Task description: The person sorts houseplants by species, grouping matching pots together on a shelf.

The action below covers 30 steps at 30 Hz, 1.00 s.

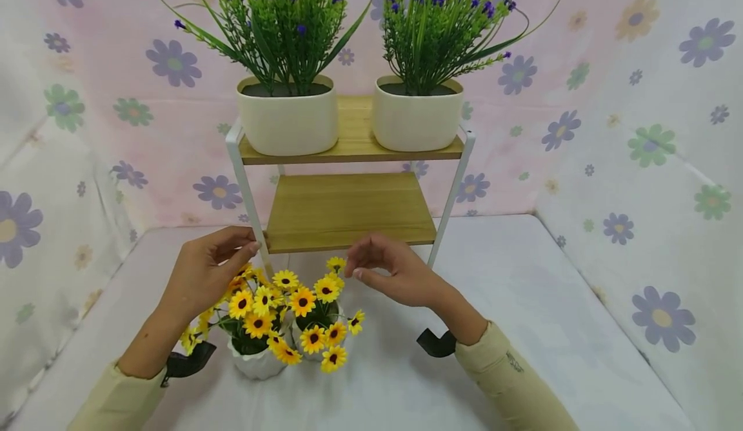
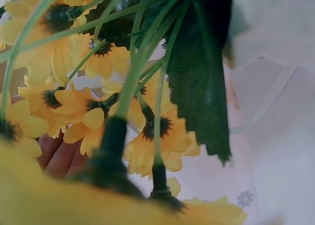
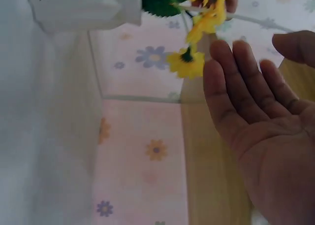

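My left hand (image 1: 203,276) is beside the left front leg of a small two-tier shelf (image 1: 348,208), its fingertips close to the leg; touching or not, I cannot tell. Below it are yellow artificial sunflowers (image 1: 258,324) in a white pot (image 1: 259,365). Flower heads mostly hide the left fingers (image 2: 61,158) in the left wrist view. Over to the right, my right hand (image 1: 400,273) hovers in front of the lower board, near a second bunch of sunflowers (image 1: 313,339). Its palm and slightly bent fingers (image 3: 246,87) hold nothing in the right wrist view.
Two cream planters, the left one (image 1: 287,118) and the right one (image 1: 418,115), stand on the upper board with grassy purple-flowered plants. The shelf has wooden boards and white metal legs. A white cloth (image 1: 551,328) covers the table; flower-printed fabric (image 1: 644,179) surrounds it.
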Motion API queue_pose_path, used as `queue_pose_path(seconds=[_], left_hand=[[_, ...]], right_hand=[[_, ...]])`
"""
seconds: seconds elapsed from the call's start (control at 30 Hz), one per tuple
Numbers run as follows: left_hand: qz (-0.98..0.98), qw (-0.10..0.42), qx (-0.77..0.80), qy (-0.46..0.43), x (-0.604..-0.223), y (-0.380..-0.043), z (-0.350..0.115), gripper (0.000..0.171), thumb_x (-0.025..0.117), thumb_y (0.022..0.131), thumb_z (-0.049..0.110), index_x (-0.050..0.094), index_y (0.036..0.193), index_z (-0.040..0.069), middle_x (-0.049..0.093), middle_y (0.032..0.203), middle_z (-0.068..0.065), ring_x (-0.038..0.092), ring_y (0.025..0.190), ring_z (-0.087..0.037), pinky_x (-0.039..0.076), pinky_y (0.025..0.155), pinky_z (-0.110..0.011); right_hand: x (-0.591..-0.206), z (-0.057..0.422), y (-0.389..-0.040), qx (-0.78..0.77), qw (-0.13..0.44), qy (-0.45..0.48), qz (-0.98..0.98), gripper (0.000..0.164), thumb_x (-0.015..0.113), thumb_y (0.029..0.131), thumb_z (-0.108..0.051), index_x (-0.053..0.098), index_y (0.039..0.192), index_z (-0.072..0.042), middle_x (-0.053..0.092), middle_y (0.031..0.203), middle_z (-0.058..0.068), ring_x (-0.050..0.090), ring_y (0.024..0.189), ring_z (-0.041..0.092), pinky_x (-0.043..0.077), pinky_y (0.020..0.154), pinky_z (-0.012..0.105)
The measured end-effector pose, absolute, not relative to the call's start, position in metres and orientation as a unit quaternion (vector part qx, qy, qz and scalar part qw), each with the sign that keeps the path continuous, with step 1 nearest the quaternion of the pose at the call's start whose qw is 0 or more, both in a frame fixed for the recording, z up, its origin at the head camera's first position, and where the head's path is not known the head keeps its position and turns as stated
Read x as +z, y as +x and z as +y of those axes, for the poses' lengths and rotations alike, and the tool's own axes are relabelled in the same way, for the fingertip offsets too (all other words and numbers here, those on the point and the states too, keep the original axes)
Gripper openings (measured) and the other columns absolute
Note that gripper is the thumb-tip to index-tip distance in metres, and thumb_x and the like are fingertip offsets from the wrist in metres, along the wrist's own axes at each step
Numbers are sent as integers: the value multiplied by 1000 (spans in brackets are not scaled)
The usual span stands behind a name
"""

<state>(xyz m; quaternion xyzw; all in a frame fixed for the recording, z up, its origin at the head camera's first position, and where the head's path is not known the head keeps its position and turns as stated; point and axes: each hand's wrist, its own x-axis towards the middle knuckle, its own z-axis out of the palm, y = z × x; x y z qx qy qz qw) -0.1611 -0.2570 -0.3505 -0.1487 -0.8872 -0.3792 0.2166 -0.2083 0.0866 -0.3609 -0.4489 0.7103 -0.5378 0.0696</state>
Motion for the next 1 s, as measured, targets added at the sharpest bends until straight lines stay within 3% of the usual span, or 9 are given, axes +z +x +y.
queue_pose_path(seconds=[0.23, 0.3, 0.43, 0.5, 0.67, 0.8, 0.93, 1.0], left_hand=[[-887, 216, -379, -149, -348, -161, -257, 21, 73, 102, 12, 76, 122, 6, 80, 108, -14, 61, 97, 19, 46, 86, -1], [-890, 216, -375, -147, -348, -161, -258, 21, 73, 102, 12, 76, 122, 6, 80, 108, -13, 67, 98, 10, 46, 86, -1], [-892, 217, -370, -145, -347, -161, -257, 21, 73, 102, 12, 76, 122, 6, 80, 108, -13, 77, 100, -20, 45, 86, -1], [-892, 216, -370, -144, -347, -161, -257, 21, 73, 102, 12, 76, 122, 6, 80, 108, -13, 77, 100, -25, 45, 86, -1], [-893, 214, -371, -141, -348, -160, -256, 21, 73, 102, 13, 76, 122, 6, 80, 108, -13, 75, 99, -11, 45, 86, -1], [-892, 213, -372, -141, -348, -160, -256, 21, 73, 102, 13, 76, 122, 6, 80, 108, -13, 73, 98, -3, 45, 86, -1], [-892, 212, -374, -141, -349, -160, -257, 21, 73, 102, 13, 76, 122, 6, 80, 107, -12, 64, 97, 14, 46, 86, -1], [-892, 212, -375, -141, -349, -160, -256, 21, 73, 102, 13, 76, 122, 6, 80, 107, -12, 64, 97, 14, 46, 85, -1]], right_hand=[[-378, 88, -223, -490, 136, -455, 731, 16, 65, 105, -6, 65, 121, -5, 73, 115, 9, 72, 107, 25, 60, 97, 35], [-383, 87, -225, -470, 160, -449, 743, 21, 66, 104, -6, 64, 125, -6, 73, 120, 12, 72, 111, 27, 59, 100, 34], [-393, 82, -227, -421, 193, -441, 769, 41, 73, 99, -8, 60, 138, -5, 69, 134, 13, 68, 124, 30, 55, 107, 34], [-400, 78, -228, -401, 200, -443, 776, 53, 78, 94, -8, 58, 143, -5, 66, 140, 9, 66, 129, 28, 53, 110, 34], [-416, 67, -224, -395, 212, -467, 762, 71, 88, 86, -12, 54, 148, -8, 60, 145, 2, 60, 134, 19, 49, 114, 34], [-424, 60, -220, -417, 215, -488, 736, 74, 91, 85, -15, 53, 148, -10, 61, 144, 2, 59, 132, 12, 48, 115, 33], [-431, 55, -216, -425, 208, -494, 729, 74, 92, 83, -11, 53, 146, -12, 63, 140, 1, 60, 127, 6, 50, 111, 28], [-433, 53, -214, -422, 202, -489, 736, 73, 92, 84, -10, 54, 146, -12, 63, 139, 0, 59, 126, 4, 50, 110, 25]])
